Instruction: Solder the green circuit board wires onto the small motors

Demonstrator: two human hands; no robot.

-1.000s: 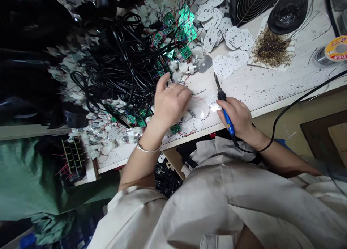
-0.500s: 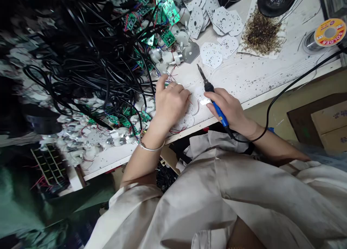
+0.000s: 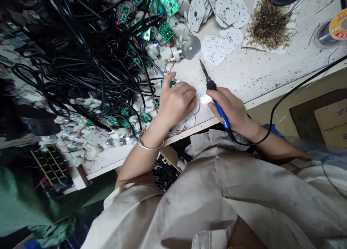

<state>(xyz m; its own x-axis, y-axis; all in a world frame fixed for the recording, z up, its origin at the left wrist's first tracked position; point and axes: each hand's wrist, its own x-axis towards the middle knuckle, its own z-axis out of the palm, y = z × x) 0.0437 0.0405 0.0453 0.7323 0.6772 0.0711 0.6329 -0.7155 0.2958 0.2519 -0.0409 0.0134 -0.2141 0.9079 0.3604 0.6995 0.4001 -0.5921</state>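
Observation:
My right hand (image 3: 231,109) is wrapped round the blue handle of a soldering iron (image 3: 221,111), its bare tip raised toward the white boards. My left hand (image 3: 177,100) lies at the table's front, thumb and forefinger pressed together and one finger raised. What those fingers pinch is hidden; thin red wires show close by. A green circuit board (image 3: 172,83) peeks out behind the left hand. Between my hands lies a shiny white piece (image 3: 205,99). Under my left wrist side is a white board (image 3: 189,122) with red wires.
Black cables (image 3: 78,57) are heaped at left among green boards and white motors (image 3: 166,53). White octagonal boards (image 3: 213,50) lie beyond the iron. Brown crumbs (image 3: 269,24) cover a pad at the back right, near a solder spool (image 3: 325,33). The iron's cord (image 3: 295,83) runs right.
The view has shifted slightly, so the spool is now partly cut off. My left hand has moved a little right, its fingertips curling further in. The soldering iron stays in my right hand.

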